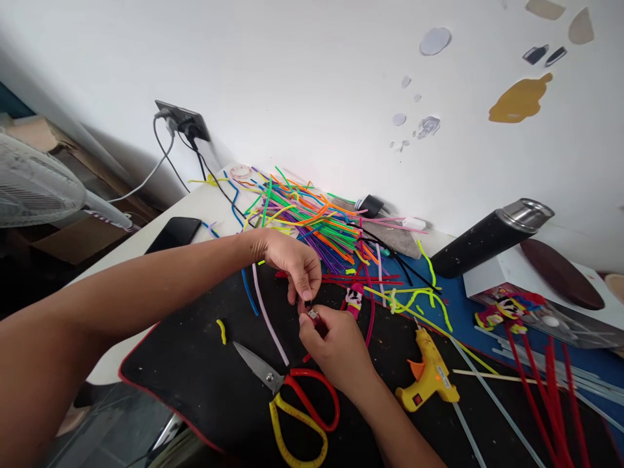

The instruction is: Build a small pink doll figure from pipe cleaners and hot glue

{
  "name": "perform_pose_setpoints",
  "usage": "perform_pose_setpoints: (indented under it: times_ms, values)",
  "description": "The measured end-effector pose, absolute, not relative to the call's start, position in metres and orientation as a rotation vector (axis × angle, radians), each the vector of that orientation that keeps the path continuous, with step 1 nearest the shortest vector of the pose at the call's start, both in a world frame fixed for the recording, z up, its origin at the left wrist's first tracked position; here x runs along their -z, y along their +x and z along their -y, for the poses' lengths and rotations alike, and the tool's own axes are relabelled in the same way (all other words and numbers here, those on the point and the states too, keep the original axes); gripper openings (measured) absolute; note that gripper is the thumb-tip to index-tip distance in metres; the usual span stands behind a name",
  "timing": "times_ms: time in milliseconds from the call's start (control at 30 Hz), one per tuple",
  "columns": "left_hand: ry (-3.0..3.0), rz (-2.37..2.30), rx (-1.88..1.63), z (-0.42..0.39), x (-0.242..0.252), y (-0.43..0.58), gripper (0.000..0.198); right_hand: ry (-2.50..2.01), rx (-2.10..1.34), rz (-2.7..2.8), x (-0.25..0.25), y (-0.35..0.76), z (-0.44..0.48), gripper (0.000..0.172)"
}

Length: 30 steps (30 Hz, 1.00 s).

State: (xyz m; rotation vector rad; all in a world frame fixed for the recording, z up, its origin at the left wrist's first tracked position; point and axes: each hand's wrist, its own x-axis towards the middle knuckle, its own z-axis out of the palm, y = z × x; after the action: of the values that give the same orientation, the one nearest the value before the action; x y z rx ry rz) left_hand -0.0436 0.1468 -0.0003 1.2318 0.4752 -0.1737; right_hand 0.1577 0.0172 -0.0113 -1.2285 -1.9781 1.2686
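My left hand and my right hand meet over the black mat, fingertips pinched together on a small object with a red pipe cleaner trailing from it. Both hands are closed in a pinch. Scissors with red and yellow handles lie just below my hands. A small pipe-cleaner figure lies to the right of my fingers. A heap of colourful pipe cleaners is spread behind my hands near the wall.
A yellow glue gun lies right of my right wrist, with glue sticks and red pipe cleaners beyond. A black flask lies on a white box. A phone, wall socket and fan are at left.
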Motion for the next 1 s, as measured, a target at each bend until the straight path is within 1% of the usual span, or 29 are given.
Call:
perform_pose_setpoints:
  times_ms: [167, 300, 500, 600, 800, 1000]
  values:
    - [1.241, -0.476, 0.198, -0.148, -0.001, -0.043, 0.022, -1.233, -1.279, 1.969, 0.015, 0.158, -0.017, 0.03]
    - [1.24, -0.481, 0.224, -0.149, -0.003, -0.043, 0.024, -1.247, -1.301, 1.953, 0.018, 0.158, -0.018, 0.032]
    - [1.14, -0.622, 0.077, -0.146, -0.012, -0.039, 0.028, -1.249, -1.314, 1.944, 0.017, 0.157, -0.017, 0.032]
    - [1.104, -0.657, 0.08, -0.145, -0.013, -0.038, 0.028, -1.257, -1.328, 1.945, 0.017, 0.157, -0.017, 0.031]
    - [1.232, -0.485, 0.229, -0.15, -0.005, -0.04, 0.024, -1.25, -1.345, 1.941, 0.021, 0.157, -0.018, 0.031]
    - [1.247, -0.446, 0.245, -0.155, 0.002, -0.05, 0.026, -1.158, -1.486, 1.913, 0.018, 0.161, -0.022, 0.038]
